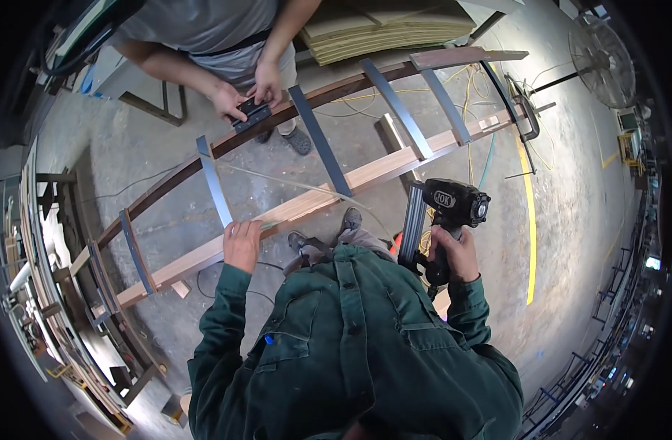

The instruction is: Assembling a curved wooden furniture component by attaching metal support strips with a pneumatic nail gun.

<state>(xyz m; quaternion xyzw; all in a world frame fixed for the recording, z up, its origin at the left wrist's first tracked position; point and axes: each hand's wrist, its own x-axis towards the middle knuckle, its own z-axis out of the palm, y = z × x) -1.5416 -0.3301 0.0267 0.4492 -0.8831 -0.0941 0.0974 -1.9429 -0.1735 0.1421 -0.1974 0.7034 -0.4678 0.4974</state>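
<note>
a caged fan [603, 62] stands at upper right, stacked boards [394, 45] near the top edge.

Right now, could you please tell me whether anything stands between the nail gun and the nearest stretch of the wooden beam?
Nothing visible stands between the nail gun in the right hand and the nearest stretch of the wooden beam.

Bright glare on the floor [570, 213]

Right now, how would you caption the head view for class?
Left hand on a wooden beam, right hand holding a nail gun, co-worker opposite.
</note>
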